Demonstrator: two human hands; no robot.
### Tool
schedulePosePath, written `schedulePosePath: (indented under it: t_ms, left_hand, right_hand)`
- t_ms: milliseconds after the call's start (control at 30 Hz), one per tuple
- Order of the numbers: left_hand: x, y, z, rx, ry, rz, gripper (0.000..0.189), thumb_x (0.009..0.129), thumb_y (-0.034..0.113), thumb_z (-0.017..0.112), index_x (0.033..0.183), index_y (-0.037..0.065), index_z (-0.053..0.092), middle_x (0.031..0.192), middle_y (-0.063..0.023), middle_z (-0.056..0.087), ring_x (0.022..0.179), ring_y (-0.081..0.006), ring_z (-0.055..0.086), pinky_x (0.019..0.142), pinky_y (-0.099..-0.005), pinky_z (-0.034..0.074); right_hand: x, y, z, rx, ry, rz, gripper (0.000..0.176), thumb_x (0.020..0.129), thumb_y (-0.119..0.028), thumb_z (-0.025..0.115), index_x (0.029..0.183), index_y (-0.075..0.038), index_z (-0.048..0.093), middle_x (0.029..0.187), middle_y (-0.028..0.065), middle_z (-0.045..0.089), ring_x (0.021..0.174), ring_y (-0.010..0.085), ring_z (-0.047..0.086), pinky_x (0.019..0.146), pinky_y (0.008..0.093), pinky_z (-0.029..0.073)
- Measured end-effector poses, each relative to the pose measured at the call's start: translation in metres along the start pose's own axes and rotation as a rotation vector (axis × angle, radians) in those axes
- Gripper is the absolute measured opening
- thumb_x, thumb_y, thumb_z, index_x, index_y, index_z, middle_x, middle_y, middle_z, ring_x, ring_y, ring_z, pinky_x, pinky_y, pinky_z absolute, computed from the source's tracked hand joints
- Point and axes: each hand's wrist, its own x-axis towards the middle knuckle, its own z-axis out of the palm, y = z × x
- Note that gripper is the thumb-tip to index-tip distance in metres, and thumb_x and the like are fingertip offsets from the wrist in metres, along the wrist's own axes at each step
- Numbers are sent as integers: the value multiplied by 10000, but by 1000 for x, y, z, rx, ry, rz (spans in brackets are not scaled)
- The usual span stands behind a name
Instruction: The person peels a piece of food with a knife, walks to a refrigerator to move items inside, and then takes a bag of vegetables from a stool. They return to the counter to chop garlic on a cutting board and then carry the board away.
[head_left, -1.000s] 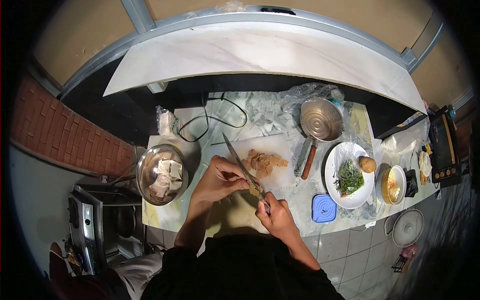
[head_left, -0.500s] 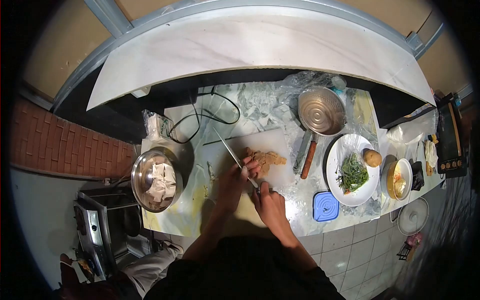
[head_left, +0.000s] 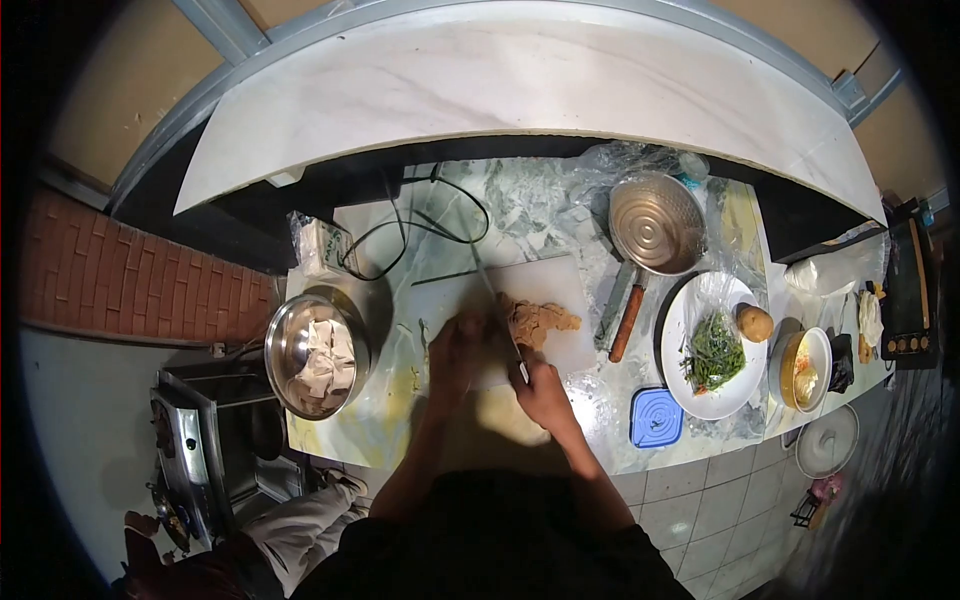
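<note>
My right hand (head_left: 543,393) is wrapped round the handle of a kitchen knife (head_left: 505,322), its blade pointing away from me over a white cutting board (head_left: 568,280). Just right of the blade lies a pile of thin light-brown slices (head_left: 545,322), perhaps meat. My left hand (head_left: 462,345) is over the board's left part, left of the blade. Motion and shadow smear its fingers, so whether they hold anything does not show. Green scraps (head_left: 424,340) lie at the board's left edge.
Left stands a steel bowl (head_left: 318,355) of pale blocks. To the right are a pan (head_left: 657,225), a blue lid (head_left: 656,417), a plate (head_left: 705,400) of cut greens with a round brown item (head_left: 752,322), and a yellow bowl (head_left: 803,370). A black cable (head_left: 470,240) loops behind the board.
My left hand has moved left off the brown slices. The knife has swung to a steeper angle, its tip shifting right, and my right hand has shifted slightly right.
</note>
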Motion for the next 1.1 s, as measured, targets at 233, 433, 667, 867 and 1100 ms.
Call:
schedulePosePath:
  t_ms: [233, 433, 667, 867, 1100]
  left_hand:
    - [13, 19, -16, 222, 8, -92, 284, 871, 102, 603, 1118, -32, 555, 983, -82, 626, 845, -118, 608, 765, -254, 489]
    - [2, 24, -16, -452, -118, -279, 266, 885, 107, 590, 1126, -2, 556, 1008, -63, 617, 881, -142, 598, 801, -271, 489]
    - [-30, 64, -8, -536, -282, -153, 176, 911, 109, 543, 1056, 10, 556, 1000, -78, 621, 940, -174, 605, 838, -319, 505]
    - [-48, 86, -4, -595, -405, -97, 237, 878, 152, 598, 1069, 25, 537, 921, -66, 604, 894, -173, 598, 823, -334, 501]
    - [-64, 97, 3, -706, -435, -16, 148, 870, 133, 608, 990, 57, 565, 925, -56, 606, 876, -176, 595, 829, -391, 488]
  right_hand:
    - [8, -9, -19, 120, -174, 341, 226, 892, -159, 518, 986, 46, 533, 710, 280, 557, 671, 430, 568, 589, 444, 429]
    - [2, -42, -29, 147, -120, 292, 251, 923, -197, 498, 834, 37, 521, 550, 156, 455, 512, 259, 446, 474, 361, 351]
    - [-13, -93, -39, 188, -80, 170, 282, 944, -218, 471, 801, 22, 504, 502, 53, 419, 449, 106, 366, 427, 298, 308]
    - [-24, -130, -49, 102, -60, 42, 276, 934, -207, 468, 801, 34, 491, 514, 138, 425, 421, 208, 436, 437, 340, 337]
    - [-33, -134, -49, 44, -27, 22, 271, 918, -199, 484, 778, 33, 471, 541, 190, 447, 451, 356, 479, 449, 379, 352]
